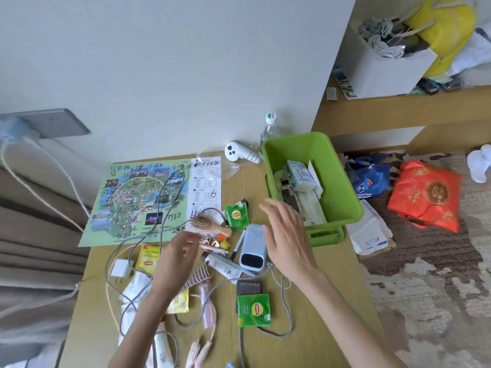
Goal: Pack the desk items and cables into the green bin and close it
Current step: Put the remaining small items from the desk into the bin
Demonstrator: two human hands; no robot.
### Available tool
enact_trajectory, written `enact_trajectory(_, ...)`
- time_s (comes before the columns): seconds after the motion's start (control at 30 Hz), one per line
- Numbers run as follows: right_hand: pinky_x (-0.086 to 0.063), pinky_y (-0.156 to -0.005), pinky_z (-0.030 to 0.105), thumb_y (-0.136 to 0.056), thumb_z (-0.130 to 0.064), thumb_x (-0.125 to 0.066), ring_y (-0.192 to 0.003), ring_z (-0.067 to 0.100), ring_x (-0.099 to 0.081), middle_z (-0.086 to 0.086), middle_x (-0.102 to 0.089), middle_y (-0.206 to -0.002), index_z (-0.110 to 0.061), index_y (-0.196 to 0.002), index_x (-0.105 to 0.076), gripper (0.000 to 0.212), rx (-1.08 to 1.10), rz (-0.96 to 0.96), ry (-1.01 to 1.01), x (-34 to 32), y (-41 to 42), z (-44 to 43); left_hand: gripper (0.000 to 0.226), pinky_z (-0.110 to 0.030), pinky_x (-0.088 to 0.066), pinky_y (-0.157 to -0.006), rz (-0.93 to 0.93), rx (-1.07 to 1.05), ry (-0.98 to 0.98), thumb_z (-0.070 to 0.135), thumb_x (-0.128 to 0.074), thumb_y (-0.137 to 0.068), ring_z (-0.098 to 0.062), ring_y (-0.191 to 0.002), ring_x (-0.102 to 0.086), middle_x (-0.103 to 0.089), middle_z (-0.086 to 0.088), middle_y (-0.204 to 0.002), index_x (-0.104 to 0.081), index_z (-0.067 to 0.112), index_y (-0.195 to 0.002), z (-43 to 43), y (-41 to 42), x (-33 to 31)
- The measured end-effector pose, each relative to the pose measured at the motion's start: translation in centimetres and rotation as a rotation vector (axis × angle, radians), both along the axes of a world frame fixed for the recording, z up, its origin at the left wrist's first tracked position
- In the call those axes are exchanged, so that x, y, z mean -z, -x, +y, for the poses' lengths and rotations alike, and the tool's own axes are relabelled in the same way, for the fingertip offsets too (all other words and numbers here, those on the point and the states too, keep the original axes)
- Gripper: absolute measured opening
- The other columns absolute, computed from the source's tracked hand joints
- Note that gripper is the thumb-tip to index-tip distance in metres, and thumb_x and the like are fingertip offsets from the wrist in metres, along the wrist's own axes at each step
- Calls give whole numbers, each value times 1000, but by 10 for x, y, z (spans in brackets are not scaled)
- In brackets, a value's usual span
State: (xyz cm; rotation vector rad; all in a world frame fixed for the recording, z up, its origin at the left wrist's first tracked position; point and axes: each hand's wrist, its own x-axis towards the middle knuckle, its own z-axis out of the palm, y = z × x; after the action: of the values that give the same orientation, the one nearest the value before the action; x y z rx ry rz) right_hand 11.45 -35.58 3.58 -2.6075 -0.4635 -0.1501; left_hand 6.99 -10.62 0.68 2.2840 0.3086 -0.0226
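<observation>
The green bin stands open at the desk's right edge, holding a small box and papers. Its green lid lies flat at its near side. My right hand hovers open between the bin and a pale blue power bank. My left hand reaches with spread fingers toward small trinkets below a wooden hairbrush. Grey cables loop over the desk. Green tea packets and a white tube lie nearby.
A colourful map sheet covers the desk's left back. A white controller and a water bottle stand by the wall. A white charger lies left. Red and blue bags sit on the carpet right.
</observation>
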Motion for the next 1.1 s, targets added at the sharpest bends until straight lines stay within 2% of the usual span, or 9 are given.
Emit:
enact_trajectory(0.27,-38,-105,37,-87,-2,-56,-122,21,-49,3,-51,-129,-12,-121,-57,35,-299,139,-26,41,78,100,20,-25,-44,-62,142,-428,-32,13,-62,-90,-13,-82,-67,-69,14,-86,-65,33,-90,91,135,37)
enact_trajectory(0.4,-40,-102,33,-83,-3,-62,-111,19,-52,1,-54,-122,-14,-113,-61,33,-444,139,37,60,109,133,24,-32,-45,-65,109,-612,-77,8,-58,-87,-19,-81,-65,-68,7,-88,-59,32,-89,108,179,50)
enact_trajectory(0.5,-35,-105,34,-86,-13,-63,-115,20,-50,2,-54,-124,-15,-114,-61,28,-564,129,125,72,126,153,15,-40,-51,-73,187,-671,-32,12,-64,-88,-26,-87,-64,-64,0,-95,-57,20,-98,113,199,64)
enact_trajectory(0.6,-36,-102,36,-88,-29,-64,-112,21,-51,1,-56,-120,-16,-111,-62,27,-663,125,184,83,140,167,43,-42,-51,-78,433,-560,0,36,-71,-85,-24,-92,-59,-56,-4,-106,-51,9,-112,110,206,77)
enact_trajectory(0.67,-38,-101,37,-89,-43,-60,-110,20,-49,0,-56,-116,-16,-110,-60,34,-705,183,240,89,148,173,50,-42,-50,-81,500,-507,-18,43,-71,-83,-25,-98,-56,-52,-4,-110,-48,10,-112,106,208,82)
enact_trajectory(0.77,-37,-99,35,-87,-52,-58,-108,17,-48,-2,-56,-113,-16,-112,-60,44,-663,273,293,99,157,176,49,-41,-49,-79,495,-538,-12,42,-74,-81,-26,-101,-57,-55,-4,-109,-47,13,-109,101,206,85)
enact_trajectory(0.93,-44,-89,35,-97,-31,-51,-97,16,-53,-3,-58,-99,-16,-99,-62,18,-466,293,224,105,165,185,41,-35,-51,-66,530,-553,49,43,-73,-81,-22,-84,-63,-64,0,-93,-52,13,-101,105,204,84)
enact_trajectory(1.03,-46,-78,33,-96,-25,-52,-92,20,-57,1,-60,-94,-14,-92,-63,16,-415,294,239,100,167,201,35,-33,-49,-59,476,-502,92,39,-72,-84,-22,-77,-63,-64,0,-85,-52,12,-92,110,205,83)
enact_trajectory(1.1,-47,-73,33,-96,-26,-49,-93,22,-60,3,-62,-95,-13,-95,-61,19,-366,339,282,98,170,211,30,-36,-50,-62,415,-488,167,32,-72,-85,-24,-76,-63,-64,-2,-84,-53,10,-91,116,205,79)
